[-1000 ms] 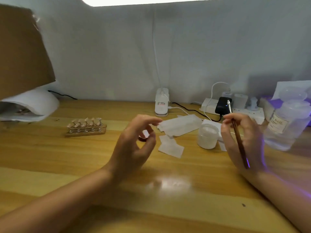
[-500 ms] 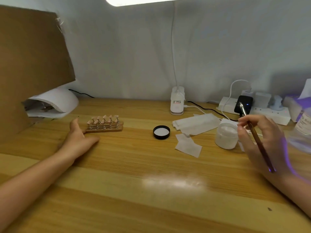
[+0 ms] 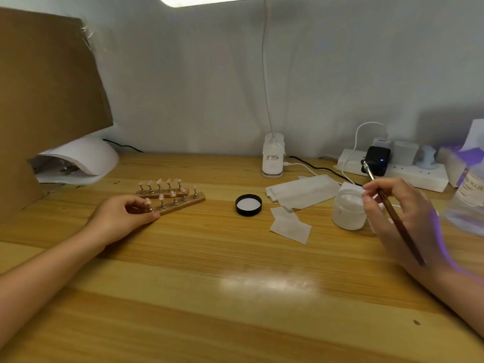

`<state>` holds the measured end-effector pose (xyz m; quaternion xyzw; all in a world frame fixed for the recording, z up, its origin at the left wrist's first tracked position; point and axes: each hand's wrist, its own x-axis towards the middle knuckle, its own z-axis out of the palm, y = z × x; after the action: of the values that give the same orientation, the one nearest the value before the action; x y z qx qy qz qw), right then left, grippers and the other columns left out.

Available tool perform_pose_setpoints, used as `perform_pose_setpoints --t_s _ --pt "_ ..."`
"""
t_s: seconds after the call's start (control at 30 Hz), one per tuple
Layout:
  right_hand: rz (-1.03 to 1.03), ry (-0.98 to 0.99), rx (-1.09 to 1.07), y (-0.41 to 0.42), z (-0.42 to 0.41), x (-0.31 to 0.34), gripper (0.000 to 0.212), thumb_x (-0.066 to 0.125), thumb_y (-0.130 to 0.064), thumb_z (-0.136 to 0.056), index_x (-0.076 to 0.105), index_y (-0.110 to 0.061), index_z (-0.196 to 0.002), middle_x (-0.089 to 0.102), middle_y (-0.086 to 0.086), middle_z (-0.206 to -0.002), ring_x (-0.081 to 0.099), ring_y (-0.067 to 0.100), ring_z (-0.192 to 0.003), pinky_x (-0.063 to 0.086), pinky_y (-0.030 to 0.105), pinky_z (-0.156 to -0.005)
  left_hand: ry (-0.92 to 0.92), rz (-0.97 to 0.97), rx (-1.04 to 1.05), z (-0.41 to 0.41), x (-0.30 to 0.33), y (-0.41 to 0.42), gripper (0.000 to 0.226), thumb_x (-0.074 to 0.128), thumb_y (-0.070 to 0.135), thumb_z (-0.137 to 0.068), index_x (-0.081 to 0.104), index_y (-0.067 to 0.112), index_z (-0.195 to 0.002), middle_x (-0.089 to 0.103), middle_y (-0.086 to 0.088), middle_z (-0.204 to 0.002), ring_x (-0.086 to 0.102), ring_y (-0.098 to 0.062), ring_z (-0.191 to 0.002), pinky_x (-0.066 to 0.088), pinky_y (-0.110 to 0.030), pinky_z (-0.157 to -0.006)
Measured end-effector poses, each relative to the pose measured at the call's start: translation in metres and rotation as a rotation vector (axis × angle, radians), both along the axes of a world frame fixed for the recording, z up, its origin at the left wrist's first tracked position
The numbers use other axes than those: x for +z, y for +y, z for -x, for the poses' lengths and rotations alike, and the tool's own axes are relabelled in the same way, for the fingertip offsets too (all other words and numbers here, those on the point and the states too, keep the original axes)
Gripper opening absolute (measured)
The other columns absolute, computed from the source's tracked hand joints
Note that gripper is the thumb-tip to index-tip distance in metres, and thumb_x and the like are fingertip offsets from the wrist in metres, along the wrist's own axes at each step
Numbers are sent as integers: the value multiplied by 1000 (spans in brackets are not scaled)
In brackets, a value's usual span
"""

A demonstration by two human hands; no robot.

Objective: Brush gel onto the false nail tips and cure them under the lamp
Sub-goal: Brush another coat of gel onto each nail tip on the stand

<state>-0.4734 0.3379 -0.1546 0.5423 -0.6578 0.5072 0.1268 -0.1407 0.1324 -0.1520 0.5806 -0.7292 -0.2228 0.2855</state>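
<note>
Two wooden strips carry rows of pink false nail tips on small metal stands. My left hand (image 3: 123, 214) grips the left end of the near strip (image 3: 180, 204), which lies angled in front of the far strip (image 3: 161, 191). My right hand (image 3: 400, 213) holds a brown-handled brush (image 3: 390, 205) pen-style, bristle end up and away, beside an open white gel jar (image 3: 349, 212). The jar's black lid (image 3: 248, 204) lies upside down mid-table. A white curing lamp (image 3: 78, 159) sits at the far left.
A brown cardboard sheet (image 3: 47, 82) leans over the curing lamp. White wipes (image 3: 301, 191) lie behind the jar. A desk lamp base (image 3: 273, 159), a power strip (image 3: 403, 172) with chargers and a clear bottle (image 3: 468, 197) line the back and right.
My left hand moved left from the table's middle to the nail strips and took hold of the near one, pulling it forward at an angle. The right hand kept holding the brush.
</note>
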Motion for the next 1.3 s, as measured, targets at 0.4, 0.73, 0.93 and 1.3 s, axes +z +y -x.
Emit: perform_pose_setpoints --t_s 0.4,0.73,0.93,1.3 --pt "-9 -21 32 1 3 -1 13 51 -21 -81 54 -22 -93 52 -17 -81 53 14 -79 44 50 -82 289 185 -223 31 24 38 28 75 17 -67 66 24 -93 65 15 -84 62 2 -75 45 -10 -63" --pt "172 -362 88 4 17 -3 22 34 -29 -89 55 -29 -81 59 -5 -77 53 -2 -73 41 10 -63 352 135 -786 139 18 95 27 70 25 -66 68 20 -93 69 7 -90 63 -2 -82 48 -11 -74" --pt "284 -567 105 6 28 8 42 32 -29 -96 62 -20 -68 58 -7 -56 52 -1 -58 39 10 -53 305 122 -876 183 -5 100 23 76 18 -71 69 23 -92 69 2 -87 62 -9 -81 45 -11 -73" --pt "50 -667 155 11 41 38 28 50 -34 -91 61 -17 -72 52 -9 -42 45 -2 -39 38 8 -43 169 25 -824 199 -17 100 24 77 28 -69 69 29 -92 66 13 -90 58 1 -82 45 -12 -72"
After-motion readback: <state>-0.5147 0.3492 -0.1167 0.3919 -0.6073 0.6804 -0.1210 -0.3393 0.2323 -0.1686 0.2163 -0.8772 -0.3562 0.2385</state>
